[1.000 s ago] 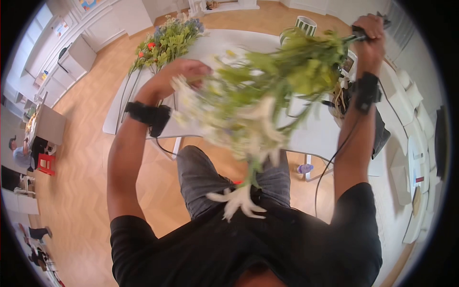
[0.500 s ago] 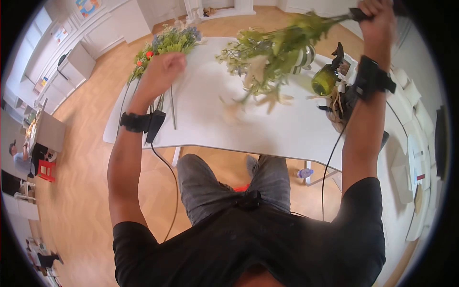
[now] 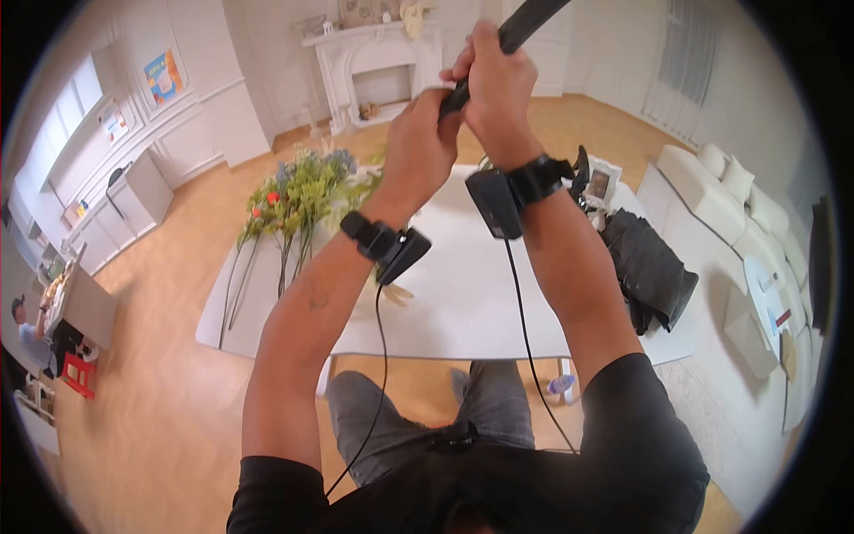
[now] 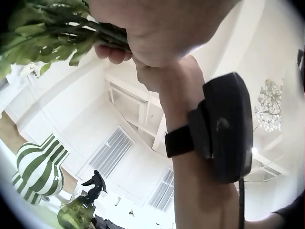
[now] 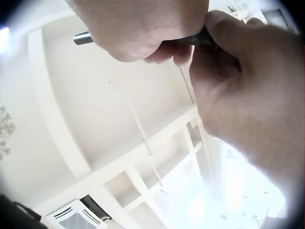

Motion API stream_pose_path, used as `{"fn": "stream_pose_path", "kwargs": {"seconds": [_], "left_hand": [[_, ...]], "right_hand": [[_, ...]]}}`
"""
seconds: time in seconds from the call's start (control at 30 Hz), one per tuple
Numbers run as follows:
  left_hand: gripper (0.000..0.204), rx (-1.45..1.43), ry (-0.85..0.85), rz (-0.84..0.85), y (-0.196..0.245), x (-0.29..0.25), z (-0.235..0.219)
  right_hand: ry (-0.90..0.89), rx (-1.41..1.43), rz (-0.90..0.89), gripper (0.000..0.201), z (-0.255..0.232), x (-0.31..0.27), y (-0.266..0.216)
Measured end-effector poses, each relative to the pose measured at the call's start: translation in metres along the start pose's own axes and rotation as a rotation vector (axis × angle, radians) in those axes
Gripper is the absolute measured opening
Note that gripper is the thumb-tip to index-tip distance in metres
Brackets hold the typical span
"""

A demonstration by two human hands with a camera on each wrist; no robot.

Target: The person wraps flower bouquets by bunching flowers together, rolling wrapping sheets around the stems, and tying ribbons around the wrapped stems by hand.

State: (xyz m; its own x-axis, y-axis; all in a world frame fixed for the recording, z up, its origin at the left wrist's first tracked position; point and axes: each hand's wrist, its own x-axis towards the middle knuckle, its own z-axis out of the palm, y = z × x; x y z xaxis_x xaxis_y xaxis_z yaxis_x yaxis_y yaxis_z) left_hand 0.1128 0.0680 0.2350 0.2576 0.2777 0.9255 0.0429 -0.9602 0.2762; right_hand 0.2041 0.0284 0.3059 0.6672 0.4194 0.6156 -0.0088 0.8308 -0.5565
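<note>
Both hands meet high over the far side of the table in the head view. My left hand (image 3: 418, 147) grips a bouquet's bundled green stems (image 4: 112, 36); its leaves (image 4: 43, 43) fan out on the other side of the fist in the left wrist view. Just above it, my right hand (image 3: 500, 98) holds the bundle's dark end (image 3: 534, 20), which sticks up past the fist. That end shows a shiny tip (image 5: 83, 38) in the right wrist view. Most of the bouquet hides behind my left forearm, with a pale petal (image 3: 396, 294) peeking out below.
Other flowers with long stems (image 3: 298, 209) lie on the table's left (image 3: 463, 311). At the right are a black cloth-like heap (image 3: 654, 276) and a small frame (image 3: 603, 182). A green-and-white striped vase (image 4: 40, 171) and green spray bottle (image 4: 76, 212) stand near.
My right hand has carried the bouquet from the far right toward the middle. My left hand, earlier apart at the left, has come up and taken hold of the stems.
</note>
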Motion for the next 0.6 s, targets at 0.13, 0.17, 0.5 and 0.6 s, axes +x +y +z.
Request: {"fn": "stream_pose_path", "kwargs": {"seconds": [0.13,0.17,0.5,0.6], "left_hand": [[0.027,-0.207,-0.192,-0.303,0.011,0.002,-0.011],[0.027,-0.208,-0.190,-0.293,0.015,0.003,-0.015],[0.030,-1.125,-0.575,-0.674,0.028,-0.001,-0.018],[0.033,-0.672,-0.515,-0.557,0.032,-0.014,-0.010]], "right_hand": [[-0.106,0.077,0.170,0.030,-0.012,-0.003,-0.008],[-0.144,0.109,0.220,0.030,-0.015,-0.002,-0.012],[-0.398,0.297,0.417,0.033,-0.044,0.009,-0.024],[-0.104,0.042,0.323,0.027,-0.041,0.004,-0.022]]}}
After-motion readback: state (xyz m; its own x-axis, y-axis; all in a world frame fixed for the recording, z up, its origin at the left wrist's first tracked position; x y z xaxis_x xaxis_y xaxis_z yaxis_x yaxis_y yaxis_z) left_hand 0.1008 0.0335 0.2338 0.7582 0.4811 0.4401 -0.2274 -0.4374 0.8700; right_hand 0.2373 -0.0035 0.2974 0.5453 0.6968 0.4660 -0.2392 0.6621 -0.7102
